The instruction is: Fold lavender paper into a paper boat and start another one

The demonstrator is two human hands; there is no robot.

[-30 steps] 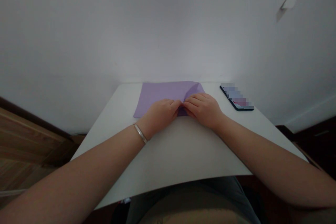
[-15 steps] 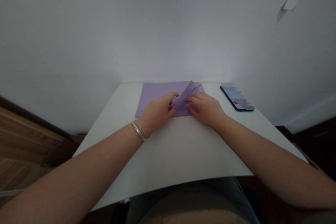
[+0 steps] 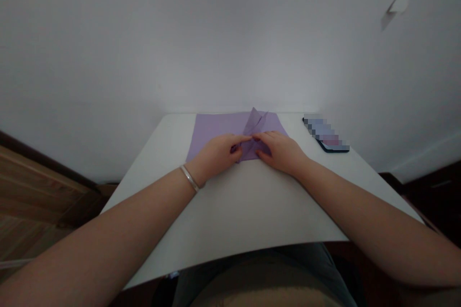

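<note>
Forearms are stretching over the white table (image 3: 237,211), with a silver bracelet (image 3: 189,178) sitting on the left wrist. The left hand (image 3: 216,156) and right hand (image 3: 283,151) are meeting fingertip to fingertip, both pinching a flap that's standing up off the purple paper (image 3: 212,129) lying near the far edge. A phone (image 3: 326,135) is lying further right, well apart.

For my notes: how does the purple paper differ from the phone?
The paper is purple and large; the phone is dark-edged and smaller. The paper has a flap raised; the phone lies flat. The left hand and right hand hold the paper; the phone is untouched. Both rest on the table.
</note>
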